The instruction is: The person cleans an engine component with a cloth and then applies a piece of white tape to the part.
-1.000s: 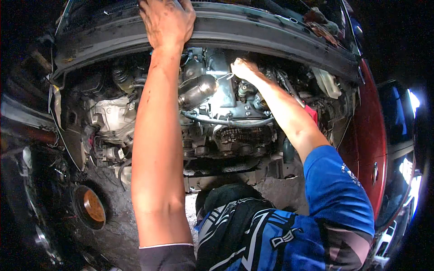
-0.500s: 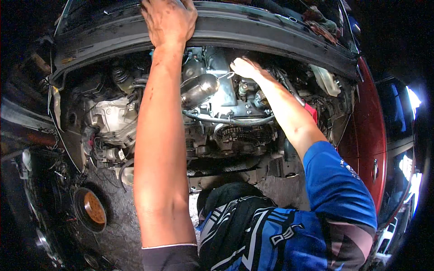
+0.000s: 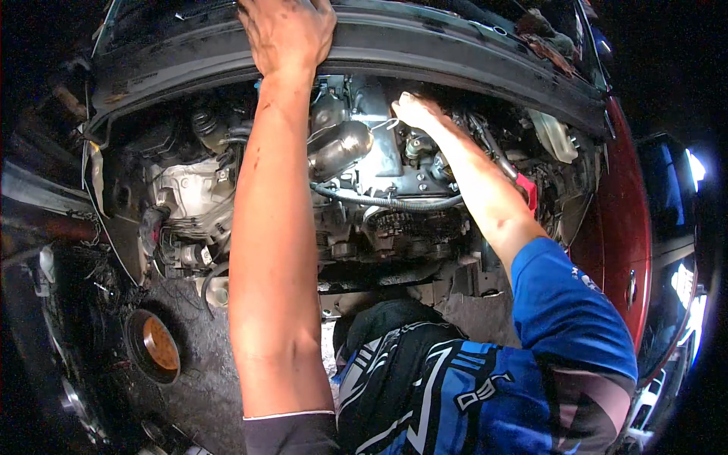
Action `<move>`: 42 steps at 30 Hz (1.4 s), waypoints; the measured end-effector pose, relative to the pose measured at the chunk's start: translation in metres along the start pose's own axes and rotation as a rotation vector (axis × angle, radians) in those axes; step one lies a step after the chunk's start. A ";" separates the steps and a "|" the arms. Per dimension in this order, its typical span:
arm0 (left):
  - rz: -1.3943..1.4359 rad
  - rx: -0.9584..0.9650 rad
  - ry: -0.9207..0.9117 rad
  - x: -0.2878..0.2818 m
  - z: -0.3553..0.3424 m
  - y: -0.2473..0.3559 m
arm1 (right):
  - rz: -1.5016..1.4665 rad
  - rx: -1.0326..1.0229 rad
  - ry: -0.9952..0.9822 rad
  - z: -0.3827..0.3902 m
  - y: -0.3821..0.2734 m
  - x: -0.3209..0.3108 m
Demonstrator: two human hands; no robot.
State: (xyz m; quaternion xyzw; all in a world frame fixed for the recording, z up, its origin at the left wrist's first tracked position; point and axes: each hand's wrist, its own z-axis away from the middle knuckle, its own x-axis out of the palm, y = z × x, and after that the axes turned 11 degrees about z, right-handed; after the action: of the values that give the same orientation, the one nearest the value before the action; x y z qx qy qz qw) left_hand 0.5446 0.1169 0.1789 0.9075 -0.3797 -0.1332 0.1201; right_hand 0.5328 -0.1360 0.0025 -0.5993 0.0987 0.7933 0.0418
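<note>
Two hands (image 3: 290, 35) (image 3: 417, 111): left on panel (image 3: 425, 44), right curled.

Place is looking like car repair workshop. Engine (image 3: 378, 163) is sitting uncovered in front bay of car, pipes and grimy metal showing all around. Ribbed hose (image 3: 387, 202) is running across engine's front; pale plastic tank (image 3: 553, 136) is sitting toward right side of bay. Dark, stained floor (image 3: 208, 341) is showing just past bay's front edge, where round pan (image 3: 133, 341) is holding something orange-brown. Red car (image 3: 618, 220) is standing close by on right. Strong light is falling on engine, outer surroundings fading nearly black.
</note>
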 end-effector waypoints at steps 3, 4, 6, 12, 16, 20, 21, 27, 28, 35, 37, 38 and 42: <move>0.017 0.012 -0.008 0.001 -0.006 0.005 | 0.162 -0.209 0.196 -0.017 0.029 0.025; 0.030 0.029 0.016 0.005 -0.005 0.010 | 0.302 -0.414 0.258 -0.024 0.051 0.037; 0.077 0.038 0.032 0.016 -0.003 0.025 | 0.215 -0.363 0.232 -0.035 0.091 0.055; 0.053 0.020 0.017 0.003 -0.001 0.006 | 0.027 0.074 0.103 0.002 0.011 0.012; 0.011 0.038 0.031 0.005 -0.001 0.006 | 0.043 -0.150 0.098 0.007 0.022 0.000; 0.045 0.006 0.005 0.008 -0.001 0.011 | -0.039 0.029 0.185 0.000 0.023 0.014; 0.032 0.022 0.027 0.006 -0.001 0.009 | -0.041 0.008 0.168 0.001 0.020 0.013; 0.024 0.006 0.017 0.009 -0.003 0.022 | -0.781 -0.330 0.292 -0.010 0.086 -0.004; -0.026 -0.013 -0.020 0.006 0.000 0.017 | -1.360 -0.329 0.026 -0.003 0.087 0.010; 0.036 0.062 0.012 0.003 -0.004 0.012 | -1.223 -0.108 0.407 0.020 0.037 -0.026; 0.036 0.035 -0.004 0.002 -0.003 0.011 | -1.375 -0.106 0.391 0.026 0.035 -0.031; 0.040 0.036 -0.003 0.003 -0.004 0.011 | -1.442 -0.106 0.388 0.029 0.034 -0.033; 0.055 0.022 -0.004 0.002 -0.001 0.012 | -1.662 -0.110 0.375 0.042 0.033 -0.032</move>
State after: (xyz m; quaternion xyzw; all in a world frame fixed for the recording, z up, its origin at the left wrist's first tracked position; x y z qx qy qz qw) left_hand 0.5381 0.1076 0.1837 0.8979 -0.4060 -0.1273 0.1131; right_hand 0.4957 -0.1579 0.0477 -0.5997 -0.4062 0.3965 0.5640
